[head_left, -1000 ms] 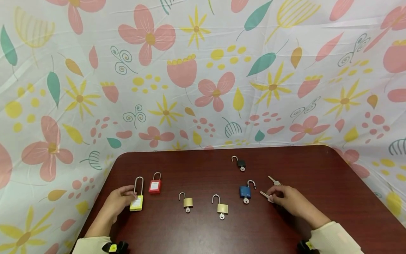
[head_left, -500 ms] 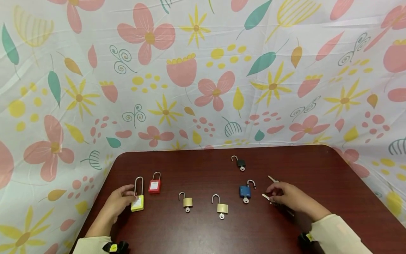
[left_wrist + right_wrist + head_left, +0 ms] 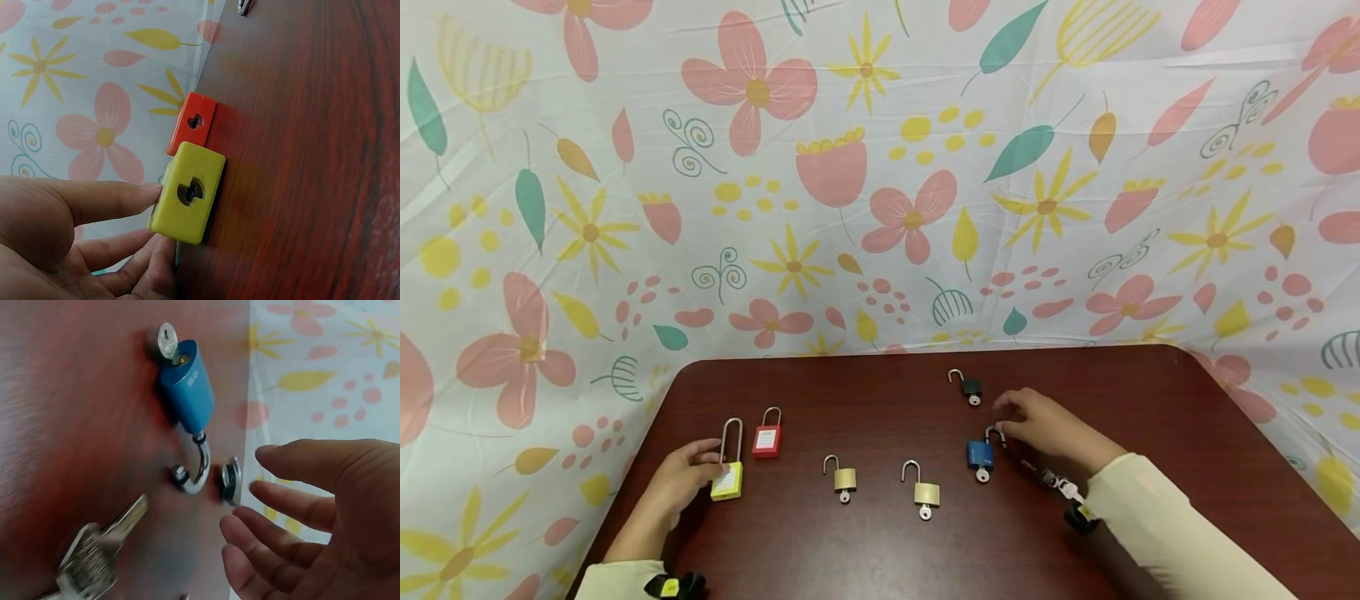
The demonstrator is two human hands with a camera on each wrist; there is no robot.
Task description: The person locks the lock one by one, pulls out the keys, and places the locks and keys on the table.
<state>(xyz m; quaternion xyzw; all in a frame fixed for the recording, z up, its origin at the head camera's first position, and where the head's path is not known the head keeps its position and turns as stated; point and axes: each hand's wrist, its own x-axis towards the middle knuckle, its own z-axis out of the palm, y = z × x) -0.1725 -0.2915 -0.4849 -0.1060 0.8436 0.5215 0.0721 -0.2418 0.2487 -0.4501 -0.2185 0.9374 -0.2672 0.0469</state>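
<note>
My left hand (image 3: 681, 492) holds a yellow padlock (image 3: 726, 483) with a long shackle. In the left wrist view the thumb presses its label side, fingers lie behind, and the keyhole (image 3: 190, 191) faces the camera. My right hand (image 3: 1048, 429) is over the table just beyond a blue padlock (image 3: 980, 455), fingers spread loosely with nothing between them. The blue padlock's shackle is swung out and a key (image 3: 167, 340) sits in its lock. Loose keys (image 3: 1066, 488) lie under the right wrist, partly hidden by it. A small black padlock (image 3: 972, 387) lies further back.
A red padlock (image 3: 766, 441), its shackle closed, lies right of the yellow one. Two brass padlocks (image 3: 845, 478) with open shackles and keys inserted lie mid-table. The dark wooden table (image 3: 880, 550) ends at a flowered cloth (image 3: 865, 275).
My right hand has left the loose keys and moved left and away, towards the blue and black padlocks. The left hand keeps its hold, the yellow padlock shifting very slightly right.
</note>
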